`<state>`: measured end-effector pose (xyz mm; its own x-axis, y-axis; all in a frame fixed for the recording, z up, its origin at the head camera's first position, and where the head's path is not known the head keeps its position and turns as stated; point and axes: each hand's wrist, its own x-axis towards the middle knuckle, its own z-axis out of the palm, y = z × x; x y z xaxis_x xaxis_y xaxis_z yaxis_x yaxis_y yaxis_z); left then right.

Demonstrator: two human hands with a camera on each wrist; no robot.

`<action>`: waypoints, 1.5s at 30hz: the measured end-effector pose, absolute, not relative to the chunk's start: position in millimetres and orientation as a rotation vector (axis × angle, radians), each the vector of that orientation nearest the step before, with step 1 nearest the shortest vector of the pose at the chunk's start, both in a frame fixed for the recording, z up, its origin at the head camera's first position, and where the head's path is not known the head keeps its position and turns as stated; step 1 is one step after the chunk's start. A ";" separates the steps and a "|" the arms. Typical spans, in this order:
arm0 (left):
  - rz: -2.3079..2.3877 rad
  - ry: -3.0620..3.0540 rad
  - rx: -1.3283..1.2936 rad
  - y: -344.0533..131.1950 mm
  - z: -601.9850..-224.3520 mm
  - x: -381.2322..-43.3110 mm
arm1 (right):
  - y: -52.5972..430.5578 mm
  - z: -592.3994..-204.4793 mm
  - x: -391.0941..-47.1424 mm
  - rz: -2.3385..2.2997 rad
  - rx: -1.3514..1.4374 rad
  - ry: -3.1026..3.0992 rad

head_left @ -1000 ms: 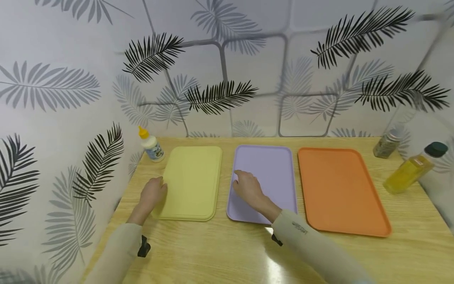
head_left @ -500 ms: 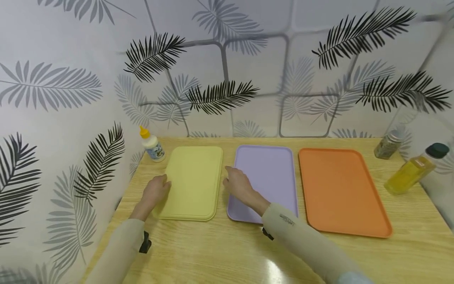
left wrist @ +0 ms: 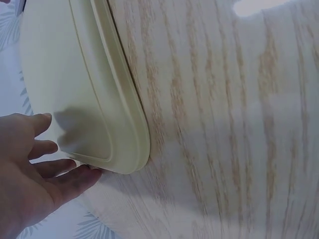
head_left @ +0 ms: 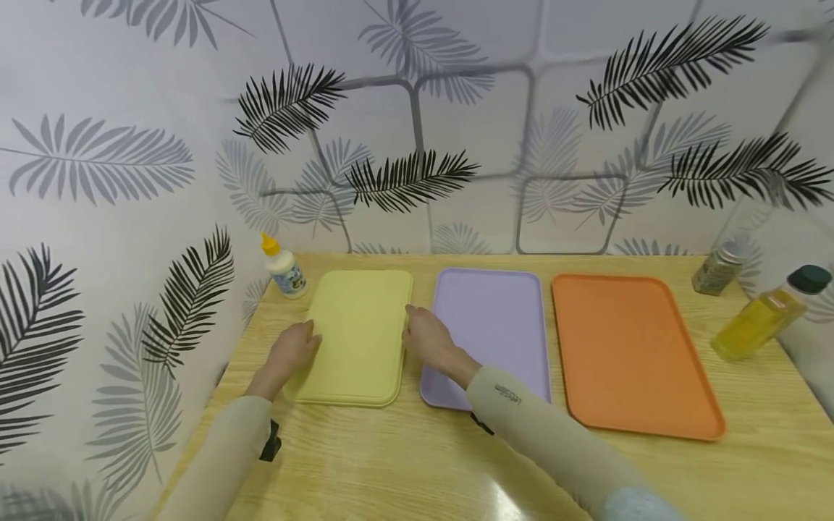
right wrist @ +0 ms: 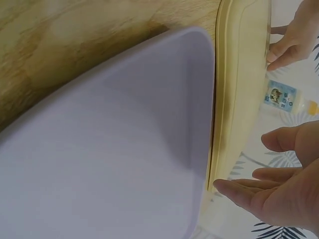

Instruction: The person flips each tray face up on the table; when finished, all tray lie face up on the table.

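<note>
A pale yellow rectangular tray (head_left: 357,329) with a raised flat surface and a double rim lies at the left of the table. My left hand (head_left: 291,354) is at its left edge; in the left wrist view the extended fingers (left wrist: 75,181) reach to the rim near a corner, thumb above. Over the gap between the yellow and purple trays, my right hand (head_left: 430,339) has its fingertips right at the yellow tray's right edge. The right wrist view shows that hand (right wrist: 281,191) with thumb and fingers spread apart. The purple tray (head_left: 495,311) lies partly beneath the right forearm.
An orange tray (head_left: 635,354) lies on the right of the wooden table (head_left: 391,463). A white glue bottle (head_left: 287,273) with a yellow cap stands at the back left. At the right are a small jar (head_left: 719,269) and a yellow liquid bottle (head_left: 759,325). Patterned walls border the table.
My right hand has moved left from over the purple tray to the yellow tray's right edge. The left hand has shifted only slightly at the left edge. The trays keep their places.
</note>
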<state>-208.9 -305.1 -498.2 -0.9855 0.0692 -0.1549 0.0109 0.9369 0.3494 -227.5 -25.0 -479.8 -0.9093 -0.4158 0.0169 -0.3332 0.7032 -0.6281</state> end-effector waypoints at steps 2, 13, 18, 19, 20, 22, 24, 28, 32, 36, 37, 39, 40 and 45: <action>0.491 2.916 0.073 -304.6 -498.9 -209.0 | -28.0 -480.3 -227.8 -0.965 -0.618 2.785; 0.437 2.874 0.046 -305.9 -498.9 -216.9 | -42.4 -489.5 -233.4 -0.837 -0.616 2.819; 0.395 2.871 0.049 -306.2 -497.2 -219.3 | -44.9 -493.2 -232.1 -0.804 -0.572 2.780; 0.379 2.882 0.055 -306.1 -496.7 -220.0 | -45.4 -492.6 -231.6 -0.802 -0.563 2.770; 0.372 2.890 0.058 -305.9 -495.9 -220.5 | -46.0 -494.0 -232.1 -0.799 -0.573 2.777; 0.364 2.901 0.061 -305.7 -494.3 -221.3 | -47.5 -493.1 -231.6 -0.793 -0.569 2.767; 0.370 2.905 0.051 -305.2 -492.8 -221.6 | -49.7 -493.7 -231.8 -0.785 -0.583 2.771; 0.416 2.887 0.011 -304.7 -491.7 -220.7 | -53.6 -496.1 -230.0 -0.737 -0.586 2.787; 0.405 2.909 -0.035 -304.4 -493.5 -218.6 | -55.4 -499.5 -226.4 -0.761 -0.576 2.810; 0.373 2.968 -0.075 -303.0 -497.1 -217.5 | -57.7 -502.9 -224.8 -0.813 -0.544 2.837; 0.372 2.983 -0.079 -302.5 -498.3 -217.6 | -58.4 -502.7 -224.9 -0.836 -0.526 2.836; 0.363 3.002 -0.086 -300.9 -500.0 -217.2 | -58.7 -501.2 -225.2 -0.898 -0.475 2.819; 0.373 3.003 -0.093 -300.1 -500.9 -216.4 | -57.9 -499.3 -225.0 -0.953 -0.450 2.790; 0.401 2.990 -0.105 -296.4 -503.0 -213.8 | -49.6 -490.4 -228.0 -1.210 -0.333 2.597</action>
<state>-213.8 -296.4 -503.0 -0.9901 -0.0521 -0.1305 -0.0846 0.9625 0.2578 -228.0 -49.6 -490.4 -0.9408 -0.3112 -0.1340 -0.0975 0.6274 -0.7726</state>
